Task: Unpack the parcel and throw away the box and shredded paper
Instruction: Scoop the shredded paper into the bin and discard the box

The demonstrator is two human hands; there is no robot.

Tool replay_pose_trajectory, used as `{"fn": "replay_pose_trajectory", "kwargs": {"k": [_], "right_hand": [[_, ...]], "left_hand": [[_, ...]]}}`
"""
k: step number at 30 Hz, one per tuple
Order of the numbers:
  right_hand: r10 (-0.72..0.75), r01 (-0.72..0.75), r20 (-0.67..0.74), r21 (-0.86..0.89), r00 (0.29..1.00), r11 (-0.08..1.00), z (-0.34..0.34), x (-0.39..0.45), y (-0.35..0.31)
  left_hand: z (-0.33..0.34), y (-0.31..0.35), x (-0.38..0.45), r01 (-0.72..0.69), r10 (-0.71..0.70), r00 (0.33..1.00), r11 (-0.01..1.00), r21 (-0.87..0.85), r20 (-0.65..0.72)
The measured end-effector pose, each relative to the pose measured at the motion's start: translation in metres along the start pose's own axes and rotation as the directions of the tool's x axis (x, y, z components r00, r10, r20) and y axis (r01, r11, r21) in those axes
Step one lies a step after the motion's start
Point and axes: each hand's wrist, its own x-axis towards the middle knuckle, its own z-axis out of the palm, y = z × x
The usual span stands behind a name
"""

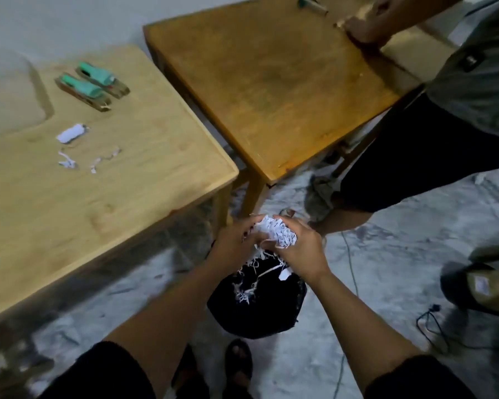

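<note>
We hold a wad of shredded paper [277, 231] between both hands, directly above a black bin [257, 309] that stands on the floor at our feet. Our left hand [236, 240] curls its fingers around the wad from the left, and our right hand [300, 249] grips it from the right, the two hands pressed close together. Loose white strips hang down from the wad, and more strips [248, 286] lie inside the bin against its dark lining.

To the left stands a light wooden table [127, 197]. On it lie a few stray paper scraps [69, 162], a small white piece [69, 133], and two wooden blocks with green parts [92, 84] set side by side. Behind it is a darker wooden table [271, 90]. A second person [458, 96] stands at its right edge, a hand [363, 30] resting on the tabletop. A brown cardboard box [490, 289] sits on the floor at far right, beside a black cable [432, 326].
</note>
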Motion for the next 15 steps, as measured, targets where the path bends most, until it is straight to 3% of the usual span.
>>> {"fn": "replay_pose_trajectory", "kwargs": {"k": [5,9,15], "right_hand": [[0.148,-0.138,0.107,-0.098,0.983,0.986,0.043,-0.002,0.094],[0.263,-0.201,0.295,-0.224,0.919,0.954,0.052,0.002,0.127],[0.323,-0.139,0.369,-0.445,0.872,0.884,0.044,0.004,0.121]], "left_hand": [[0.067,-0.066,0.013,0.054,-0.062,0.996,0.992,0.115,0.065],[0.094,-0.089,0.024,0.048,-0.105,0.979,0.951,0.306,0.173],[0.097,-0.069,0.031,0.025,-0.181,0.967,0.769,0.638,0.180]]}}
